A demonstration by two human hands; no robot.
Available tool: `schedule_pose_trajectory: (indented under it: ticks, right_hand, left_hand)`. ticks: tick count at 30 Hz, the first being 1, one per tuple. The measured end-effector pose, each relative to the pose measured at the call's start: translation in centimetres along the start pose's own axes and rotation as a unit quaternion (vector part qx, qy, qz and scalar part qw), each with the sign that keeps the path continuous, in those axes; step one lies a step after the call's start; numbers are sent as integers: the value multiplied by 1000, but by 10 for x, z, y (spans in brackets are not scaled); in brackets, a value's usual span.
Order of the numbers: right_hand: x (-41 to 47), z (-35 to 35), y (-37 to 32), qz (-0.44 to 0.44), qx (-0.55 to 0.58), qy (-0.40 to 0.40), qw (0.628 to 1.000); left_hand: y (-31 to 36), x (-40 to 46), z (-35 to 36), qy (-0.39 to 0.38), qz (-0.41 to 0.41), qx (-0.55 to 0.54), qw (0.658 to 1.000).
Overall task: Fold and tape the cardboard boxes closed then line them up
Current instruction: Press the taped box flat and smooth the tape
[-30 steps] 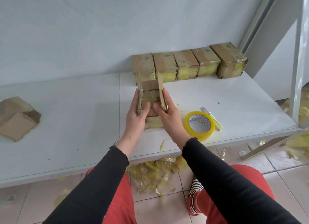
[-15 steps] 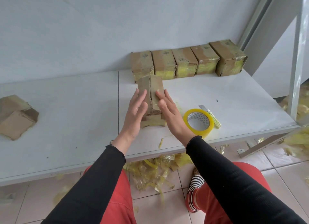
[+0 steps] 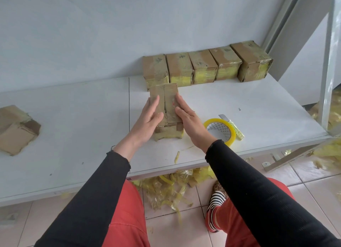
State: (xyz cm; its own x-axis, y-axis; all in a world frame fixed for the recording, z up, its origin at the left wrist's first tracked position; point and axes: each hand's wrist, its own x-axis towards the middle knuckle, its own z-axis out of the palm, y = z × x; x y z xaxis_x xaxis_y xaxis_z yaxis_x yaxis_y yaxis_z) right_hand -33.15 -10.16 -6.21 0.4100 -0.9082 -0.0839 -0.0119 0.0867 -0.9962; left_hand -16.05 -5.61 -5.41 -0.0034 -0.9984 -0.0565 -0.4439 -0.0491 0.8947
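Note:
A small brown cardboard box (image 3: 168, 101) stands on the white table (image 3: 73, 121), its two top flaps folded down and meeting along a centre seam. My left hand (image 3: 149, 119) presses flat on the left flap with straight fingers. My right hand (image 3: 188, 119) presses on the right flap the same way. A roll of yellow tape (image 3: 220, 131) lies on the table just right of my right hand. Several taped boxes (image 3: 203, 65) stand in a row against the back wall.
A small cutter (image 3: 234, 126) lies behind the tape roll. A flattened cardboard box (image 3: 15, 129) lies at the table's far left. Yellow tape scraps (image 3: 166, 187) litter the tiled floor under the table's front edge. A metal frame post (image 3: 328, 62) rises at the right.
The box's side flaps stood upright between my hands a second ago. They have been folded down, and both hands now lie flat on top of the closed flaps.

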Motion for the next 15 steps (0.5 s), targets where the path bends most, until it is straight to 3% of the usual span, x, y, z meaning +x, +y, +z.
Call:
schedule_pose_trajectory:
  ticks: [15]
  right_hand:
    - [-5, 5, -5, 8, -13, -3, 1000]
  left_hand:
    - [7, 7, 12, 18, -38, 78, 996]
